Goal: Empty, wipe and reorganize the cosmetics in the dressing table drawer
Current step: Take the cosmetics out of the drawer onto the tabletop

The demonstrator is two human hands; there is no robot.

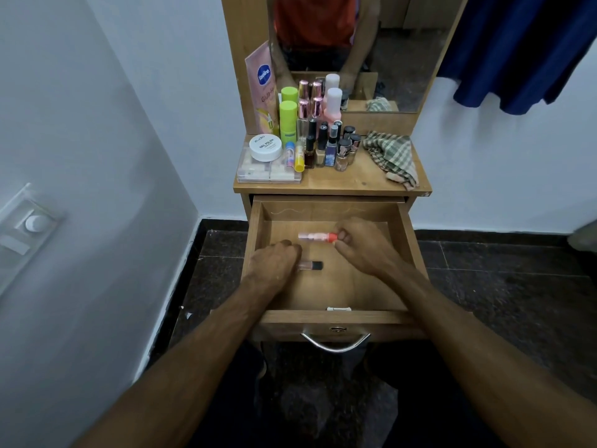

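Note:
The wooden drawer (pixel 407 240) of the dressing table is pulled out, and both my hands are inside it. My left hand (pixel 274 261) grips a small clear bottle with a black cap (pixel 312 266) lying on the drawer floor at the left. My right hand (pixel 361 245) pinches the orange cap end of a pink bottle (pixel 315 236) that lies sideways near the middle of the drawer. Apart from these two bottles I see nothing on the drawer floor.
On the tabletop (pixel 349 179) stand several cosmetics (pixel 323 140): green bottles, a pink tube, a white nail polish jar (pixel 265 147) on a clear box. A checked cloth (pixel 392 156) lies at the right. A mirror (pixel 355 43) rises behind. A blue garment (pixel 523 50) hangs at the upper right.

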